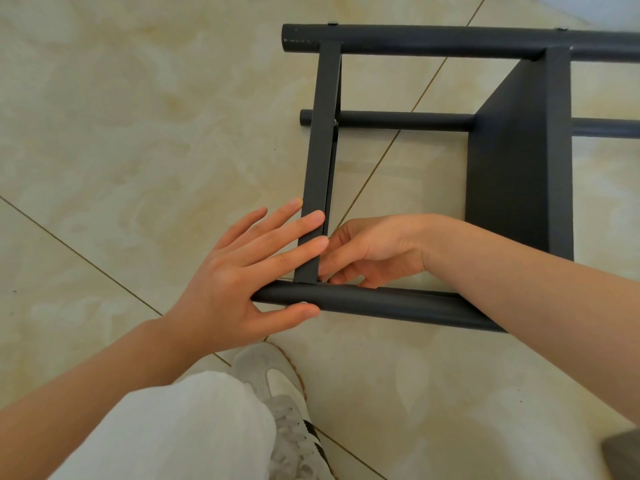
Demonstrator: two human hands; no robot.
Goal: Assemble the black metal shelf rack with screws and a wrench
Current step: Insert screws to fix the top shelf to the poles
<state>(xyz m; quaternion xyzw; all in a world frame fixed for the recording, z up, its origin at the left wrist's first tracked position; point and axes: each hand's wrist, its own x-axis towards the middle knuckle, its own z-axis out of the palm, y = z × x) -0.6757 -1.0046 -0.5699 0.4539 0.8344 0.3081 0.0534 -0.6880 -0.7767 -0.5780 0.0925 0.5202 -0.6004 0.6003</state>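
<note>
The black metal rack [429, 39] lies on its side on the tiled floor. My left hand [242, 271] lies flat with straight fingers across the near end of a shelf panel's edge [320, 133]. Its thumb rests on the near tube [388, 303], right beside a silver screw head [304, 303]. My right hand [367, 251] reaches in from the right. Its curled fingers and thumb pinch together at the inner corner where that panel meets the near tube. Whatever small part they pinch is hidden. No wrench is in view.
A second shelf panel [519, 150] stands further right between the tubes. A far thin tube [405, 121] crosses behind. My shoe [284, 393] and white trouser leg [180, 431] sit just below the near tube. A grey object [623, 452] shows at the bottom right.
</note>
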